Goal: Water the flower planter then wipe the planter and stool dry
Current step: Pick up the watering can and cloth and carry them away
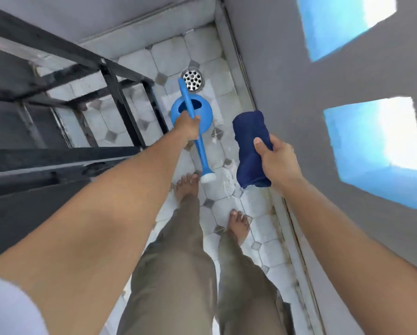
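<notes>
The left hand (pixel 187 125) is wrapped around the handle of one blue watering can (pixel 193 114), held over the tiled floor (pixel 229 211) near one round drain (pixel 192 79). The right hand (pixel 278 160) squeezes one rolled dark blue cloth (pixel 248 141) — beside the grey wall (pixel 287 81). Two bare feet stand below — one black railing (pixel 120 93) runs along the floor's left edge.

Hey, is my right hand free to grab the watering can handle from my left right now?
Probably not: the right hand is closed around the rolled dark blue cloth, and the left hand grips the watering can. Nothing sits between them.
</notes>
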Available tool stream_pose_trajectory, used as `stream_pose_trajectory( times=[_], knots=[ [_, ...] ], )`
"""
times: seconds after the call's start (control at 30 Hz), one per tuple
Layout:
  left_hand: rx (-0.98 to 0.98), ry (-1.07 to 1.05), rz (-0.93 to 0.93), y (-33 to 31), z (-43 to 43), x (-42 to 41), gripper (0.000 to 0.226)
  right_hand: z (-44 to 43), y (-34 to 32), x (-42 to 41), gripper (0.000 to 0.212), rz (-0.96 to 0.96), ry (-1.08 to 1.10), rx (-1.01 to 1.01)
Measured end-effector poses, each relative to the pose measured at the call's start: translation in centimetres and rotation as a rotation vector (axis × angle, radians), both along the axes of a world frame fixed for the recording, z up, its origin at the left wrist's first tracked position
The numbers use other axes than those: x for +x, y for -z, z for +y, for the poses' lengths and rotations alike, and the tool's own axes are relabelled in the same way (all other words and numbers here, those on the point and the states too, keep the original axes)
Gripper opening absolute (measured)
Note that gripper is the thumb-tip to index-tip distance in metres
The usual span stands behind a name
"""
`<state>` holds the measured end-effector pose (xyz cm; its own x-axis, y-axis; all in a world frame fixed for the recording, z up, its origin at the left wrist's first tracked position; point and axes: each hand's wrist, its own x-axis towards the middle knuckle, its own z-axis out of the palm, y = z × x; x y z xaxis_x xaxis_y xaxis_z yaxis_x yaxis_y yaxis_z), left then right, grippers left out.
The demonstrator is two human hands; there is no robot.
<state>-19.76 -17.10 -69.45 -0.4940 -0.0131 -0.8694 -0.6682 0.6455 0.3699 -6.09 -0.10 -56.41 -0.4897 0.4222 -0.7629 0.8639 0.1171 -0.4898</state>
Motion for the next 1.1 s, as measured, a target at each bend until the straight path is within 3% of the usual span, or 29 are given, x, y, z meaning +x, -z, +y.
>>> stream_pose_trajectory(
  times=[0.2,0.27,0.37,0.47,0.53,0.63,0.83,1.0,1.1],
  knots=[
    [0.051,-0.083,-0.063,4.5,1.1,-1.3,0.04,0.4,4.6,-0.7,0.009,-0.003,0.063,-0.258],
    [0.051,-0.078,-0.057,4.3,1.1,-1.8,0.042,0.3,4.7,-1.3,0.019,0.01,0.065,-0.366],
    [-0.001,-0.076,0.021,1.6,0.6,-1.9,0.064,0.1,4.3,-2.0,0.044,0.034,0.009,-0.584],
    [0.292,-0.117,-0.146,-2.6,-0.5,-0.7,0.079,0.0,3.5,-3.0,0.07,0.035,-0.124,-0.872],
    [0.505,-0.155,-0.298,-4.2,-1.8,0.5,0.083,-0.2,3.3,-4.2,0.08,0.017,-0.197,-0.931],
    [0.557,-0.189,-0.225,-4.5,-3.9,1.6,0.061,-0.6,3.9,-5.7,0.078,0.012,-0.228,-0.809],
    [0.297,-0.283,0.153,-2.5,-5.3,1.1,0.01,-1.8,6.8,-7.7,0.065,0.075,-0.183,-0.417],
    [0.063,-0.247,0.528,-2.2,-3.6,-0.9,0.029,-3.6,7.5,-10.2,0.054,0.182,-0.029,-0.206],
    [-0.018,-0.346,0.626,-1.4,-3.4,-2.3,0.025,-4.4,8.8,-11.2,0.055,0.267,-0.035,-0.076]
  ],
)
